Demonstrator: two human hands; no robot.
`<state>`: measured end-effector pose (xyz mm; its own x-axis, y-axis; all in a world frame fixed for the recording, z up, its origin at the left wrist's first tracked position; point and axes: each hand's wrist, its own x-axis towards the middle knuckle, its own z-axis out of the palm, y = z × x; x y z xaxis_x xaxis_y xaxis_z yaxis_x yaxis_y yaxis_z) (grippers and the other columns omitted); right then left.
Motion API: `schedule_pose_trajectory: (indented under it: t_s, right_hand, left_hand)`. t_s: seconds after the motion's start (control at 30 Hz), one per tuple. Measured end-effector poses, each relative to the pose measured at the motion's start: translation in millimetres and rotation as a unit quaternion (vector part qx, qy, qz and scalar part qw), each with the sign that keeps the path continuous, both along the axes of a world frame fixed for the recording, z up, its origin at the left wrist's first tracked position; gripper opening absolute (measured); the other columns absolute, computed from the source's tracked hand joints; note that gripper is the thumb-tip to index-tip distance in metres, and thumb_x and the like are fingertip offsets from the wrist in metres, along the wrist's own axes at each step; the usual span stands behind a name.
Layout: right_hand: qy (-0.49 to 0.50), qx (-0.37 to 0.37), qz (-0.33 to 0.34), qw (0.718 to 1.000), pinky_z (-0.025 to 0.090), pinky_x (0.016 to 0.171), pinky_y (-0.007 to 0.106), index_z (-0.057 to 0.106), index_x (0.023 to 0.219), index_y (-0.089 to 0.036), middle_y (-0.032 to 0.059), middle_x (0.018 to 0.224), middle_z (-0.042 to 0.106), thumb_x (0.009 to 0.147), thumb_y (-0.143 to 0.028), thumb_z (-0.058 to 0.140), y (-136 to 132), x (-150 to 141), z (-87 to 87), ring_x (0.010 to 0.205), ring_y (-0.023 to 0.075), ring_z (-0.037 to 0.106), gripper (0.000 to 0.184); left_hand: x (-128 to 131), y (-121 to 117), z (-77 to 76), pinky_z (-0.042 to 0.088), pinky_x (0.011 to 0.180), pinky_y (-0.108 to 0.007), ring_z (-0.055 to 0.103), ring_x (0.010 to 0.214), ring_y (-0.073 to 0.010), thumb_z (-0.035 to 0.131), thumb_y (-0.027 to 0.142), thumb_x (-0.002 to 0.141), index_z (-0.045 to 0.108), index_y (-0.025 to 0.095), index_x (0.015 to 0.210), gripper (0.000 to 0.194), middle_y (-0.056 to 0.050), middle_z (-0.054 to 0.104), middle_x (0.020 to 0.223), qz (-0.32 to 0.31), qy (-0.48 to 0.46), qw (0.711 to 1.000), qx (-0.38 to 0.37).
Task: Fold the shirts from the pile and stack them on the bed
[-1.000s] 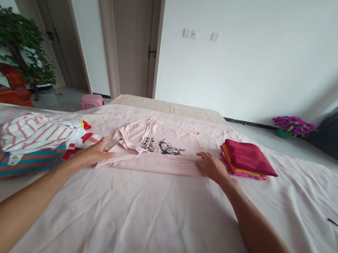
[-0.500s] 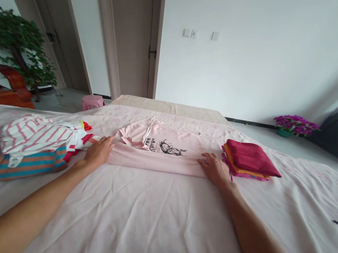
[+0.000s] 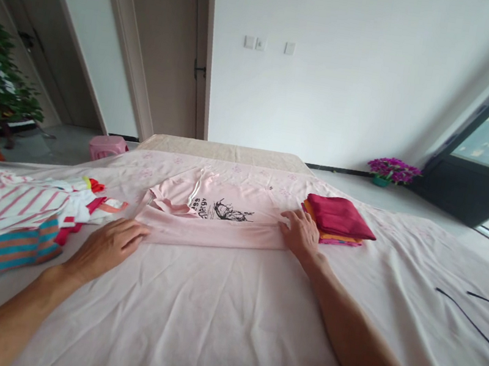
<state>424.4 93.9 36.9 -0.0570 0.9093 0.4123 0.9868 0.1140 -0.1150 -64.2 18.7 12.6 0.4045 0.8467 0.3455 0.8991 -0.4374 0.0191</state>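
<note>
A pale pink T-shirt (image 3: 215, 218) with a black print lies on the bed, its near part folded over into a long band. My left hand (image 3: 107, 246) rests flat on the sheet at the shirt's left end, fingers stretched out and touching the fold. At the shirt's right end my right hand (image 3: 300, 235) lies flat with its fingers on the cloth. Neither hand grips anything.
A stack of folded cloths, dark red on top (image 3: 337, 217), sits just right of my right hand. A heap of striped clothes (image 3: 2, 217) lies at the left. The pink bedsheet (image 3: 222, 322) covers the bed. A black cable (image 3: 473, 318) runs at the right. Beyond are a pink stool (image 3: 106, 145) and a purple flower pot (image 3: 390, 169).
The near edge of the shirt has been folded up over its lower part. My left hand has slid back toward me; the view has turned to the right.
</note>
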Motion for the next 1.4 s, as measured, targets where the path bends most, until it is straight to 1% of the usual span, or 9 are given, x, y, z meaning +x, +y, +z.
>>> schedule_pose_trajectory:
  t_s: [0.23,0.4,0.53,0.7,0.8,0.9,1.0,1.2,1.4]
  right_hand:
    - [-0.025,-0.218,0.225,0.949,0.043,0.069,0.024,0.068,0.104,-0.027,0.0009,0.104,0.068,0.069,-0.012,0.060,-22,-10,24.8,0.091,0.0188,0.063,0.038]
    - [-0.055,-0.162,0.214,0.962,0.039,0.070,0.025,0.067,0.097,-0.022,0.0046,0.102,0.068,0.068,-0.001,0.048,-28,-25,23.7,0.093,0.0189,0.061,0.040]
    - [-0.021,-0.222,0.204,0.953,0.036,0.063,0.023,0.067,0.085,-0.020,0.0018,0.089,0.068,0.064,-0.003,0.049,-31,-20,35.0,0.077,0.0152,0.059,0.032]
    - [0.073,-0.396,0.272,0.874,0.040,0.061,0.022,0.071,0.089,-0.020,0.0006,0.086,0.069,0.073,-0.017,0.056,-31,-5,50.5,0.074,0.0150,0.061,0.022]
    - [0.100,-0.319,0.254,0.908,0.045,0.072,0.025,0.070,0.103,-0.021,0.0045,0.098,0.069,0.080,-0.031,0.059,-25,-5,48.2,0.089,0.0195,0.063,0.028]
    - [0.040,-0.226,0.214,0.949,0.044,0.081,0.029,0.069,0.105,-0.022,0.0072,0.105,0.068,0.077,-0.037,0.066,-19,-10,39.0,0.101,0.0240,0.059,0.032]
    - [-0.005,-0.243,0.206,0.948,0.042,0.078,0.027,0.070,0.092,-0.021,0.0061,0.095,0.069,0.078,-0.032,0.066,-18,-15,30.3,0.095,0.0220,0.060,0.019]
    - [-0.017,-0.161,0.149,0.975,0.035,0.062,0.025,0.067,0.091,-0.022,0.0036,0.093,0.068,0.084,-0.027,0.056,-9,-12,25.4,0.085,0.0178,0.061,0.014]
    - [-0.048,-0.188,0.109,0.975,0.041,0.074,0.028,0.068,0.096,-0.022,0.0049,0.101,0.070,0.079,-0.019,0.054,-4,1,19.5,0.093,0.0217,0.062,0.023]
  left_hand:
    - [-3,0,3.3,0.045,0.096,-0.033,0.062,0.107,-0.0229,0.050,0.020,0.079,0.065,0.029,0.113,0.039,-0.002,0.067,0.115,-0.011,-0.015,0.999,-0.042]
    - [6,5,-2.1,0.045,0.094,-0.034,0.061,0.105,-0.0234,0.043,0.011,0.076,0.065,0.025,0.102,0.037,-0.004,0.067,0.106,0.008,-0.050,0.999,-0.015]
    - [8,-4,4.5,0.045,0.090,-0.031,0.061,0.099,-0.0215,0.040,0.008,0.072,0.063,0.022,0.094,0.035,-0.005,0.066,0.098,-0.004,-0.063,0.996,-0.060]
    - [-4,-21,20.0,0.044,0.075,-0.025,0.063,0.085,-0.0172,0.043,0.011,0.070,0.063,0.023,0.090,0.030,0.000,0.067,0.091,0.027,-0.080,0.969,-0.230]
    - [-4,-19,30.9,0.040,0.061,-0.024,0.060,0.070,-0.0167,0.049,0.030,0.080,0.065,0.021,0.088,0.020,0.002,0.066,0.078,0.082,-0.118,0.944,-0.298]
    - [10,-10,37.0,0.038,0.060,-0.024,0.058,0.067,-0.0170,0.045,0.044,0.086,0.063,0.020,0.082,0.030,0.001,0.064,0.072,0.113,-0.156,0.957,-0.218]
    - [27,-6,30.3,0.042,0.069,-0.025,0.061,0.076,-0.0172,0.045,0.039,0.087,0.062,0.021,0.086,0.024,-0.001,0.066,0.085,0.103,-0.178,0.969,-0.134]
    - [32,-7,1.6,0.046,0.076,-0.025,0.065,0.088,-0.0168,0.049,0.033,0.084,0.059,0.023,0.092,0.016,-0.003,0.066,0.102,0.145,-0.167,0.969,-0.107]
    - [21,-1,16.2,0.045,0.073,-0.027,0.066,0.089,-0.0207,0.046,0.042,0.087,0.061,0.022,0.092,0.026,-0.006,0.071,0.097,0.219,-0.181,0.955,-0.086]
